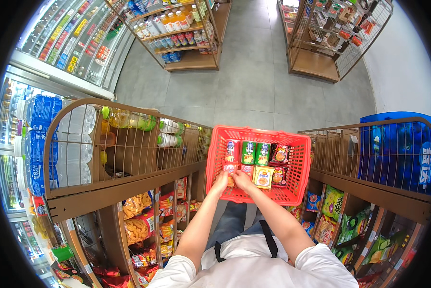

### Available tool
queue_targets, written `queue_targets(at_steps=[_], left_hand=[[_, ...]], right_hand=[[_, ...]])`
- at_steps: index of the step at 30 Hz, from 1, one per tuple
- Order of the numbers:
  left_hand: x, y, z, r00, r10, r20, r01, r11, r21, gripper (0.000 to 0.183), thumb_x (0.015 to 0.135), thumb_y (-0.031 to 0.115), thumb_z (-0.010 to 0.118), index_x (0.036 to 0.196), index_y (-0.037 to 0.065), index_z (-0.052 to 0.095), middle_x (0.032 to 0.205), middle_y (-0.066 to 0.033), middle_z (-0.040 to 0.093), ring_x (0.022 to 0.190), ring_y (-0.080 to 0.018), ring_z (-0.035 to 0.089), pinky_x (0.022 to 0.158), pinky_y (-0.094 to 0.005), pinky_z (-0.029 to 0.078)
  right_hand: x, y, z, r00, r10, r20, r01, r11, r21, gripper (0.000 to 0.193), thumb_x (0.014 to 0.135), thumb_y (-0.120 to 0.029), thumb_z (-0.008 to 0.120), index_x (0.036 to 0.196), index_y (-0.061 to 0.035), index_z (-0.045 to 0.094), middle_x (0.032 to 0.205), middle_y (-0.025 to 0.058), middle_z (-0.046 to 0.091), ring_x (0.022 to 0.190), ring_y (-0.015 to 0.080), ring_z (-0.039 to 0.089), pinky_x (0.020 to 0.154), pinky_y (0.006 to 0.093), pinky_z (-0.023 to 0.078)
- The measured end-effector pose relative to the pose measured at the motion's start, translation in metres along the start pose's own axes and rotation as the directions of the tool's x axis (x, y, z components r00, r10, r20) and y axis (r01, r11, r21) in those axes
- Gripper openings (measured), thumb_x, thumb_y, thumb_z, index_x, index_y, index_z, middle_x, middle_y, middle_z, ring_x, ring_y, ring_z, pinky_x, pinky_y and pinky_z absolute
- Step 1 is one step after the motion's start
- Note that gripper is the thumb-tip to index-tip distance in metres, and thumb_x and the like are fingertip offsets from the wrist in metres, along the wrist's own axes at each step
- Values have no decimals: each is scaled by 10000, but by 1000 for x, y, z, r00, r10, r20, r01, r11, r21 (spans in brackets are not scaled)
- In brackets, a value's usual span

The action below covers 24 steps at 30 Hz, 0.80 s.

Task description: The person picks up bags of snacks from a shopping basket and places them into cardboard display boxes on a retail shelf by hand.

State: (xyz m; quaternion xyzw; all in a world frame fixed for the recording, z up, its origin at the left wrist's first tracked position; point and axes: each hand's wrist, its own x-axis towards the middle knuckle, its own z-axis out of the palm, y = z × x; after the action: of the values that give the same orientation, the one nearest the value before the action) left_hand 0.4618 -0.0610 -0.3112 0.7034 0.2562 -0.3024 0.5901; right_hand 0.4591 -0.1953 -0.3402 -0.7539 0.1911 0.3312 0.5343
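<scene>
A red plastic shopping basket (299, 165) sits in front of me, with both my hands inside its near left part. My left hand (220, 182) closes round the side of a pink-and-red canister (230, 168). From the other side, the fingers of my right hand (243, 181) meet the same canister, their tips partly hidden. A second pink canister (247, 169) lies just beyond my right hand. Along the far side stand a red canister (232, 150) and two green canisters (248, 152). A yellow packet (263, 177) and dark red packets (280, 153) fill the right part.
Brown wire-topped shelves flank me, with large blue-labelled bottles (45, 139) on the left and blue packs (397, 153) on the right. Snack bags (139, 225) hang below. Farther off are a drinks shelf (177, 33), another rack (321, 67), fridges and grey tiled floor (244, 91).
</scene>
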Motion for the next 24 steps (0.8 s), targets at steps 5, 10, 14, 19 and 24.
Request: queue_targets(at_steps=[5,10,14,19,24], left_hand=[[-8,7,-5,994,70,83,-72,997,25,475,1031,350,389,1320,-6,510,1244,-135,611,1101,-197,597,911,-356,483],[-26,31,-5,999,45,-14,-44,998,41,468,957,270,653,1278,-24,482,1157,-168,626,1024,-196,621,858,-310,510],[-55,61,-6,989,86,123,-85,996,-13,442,952,268,681,1239,17,456,1124,-143,627,1000,-182,618,838,-322,519],[-70,71,-6,959,205,194,-185,976,-115,398,936,242,701,1194,27,487,1125,-111,592,1026,-176,590,853,-316,518],[-79,68,-8,932,295,209,-242,939,-243,443,915,229,725,1216,14,481,1155,-141,587,1091,-200,571,900,-326,505]], right_hand=[[-18,-17,-18,999,-49,-3,49,998,35,381,983,-260,549,1253,2,613,1146,169,691,1068,268,647,928,357,479],[-53,-45,-48,998,-60,25,58,995,82,439,980,-325,608,1280,-4,592,1101,143,697,996,192,647,859,321,498],[-72,-44,-62,994,-112,13,105,960,261,519,944,-306,691,1335,-20,505,1123,152,671,947,172,633,788,299,505],[-97,-48,-68,968,-204,-148,235,942,238,507,938,-291,704,1308,-7,507,1091,139,684,932,137,626,751,282,501],[-139,-73,-70,936,-255,-243,318,908,274,496,943,-285,696,1311,-11,506,1051,132,694,893,120,624,734,267,495]])
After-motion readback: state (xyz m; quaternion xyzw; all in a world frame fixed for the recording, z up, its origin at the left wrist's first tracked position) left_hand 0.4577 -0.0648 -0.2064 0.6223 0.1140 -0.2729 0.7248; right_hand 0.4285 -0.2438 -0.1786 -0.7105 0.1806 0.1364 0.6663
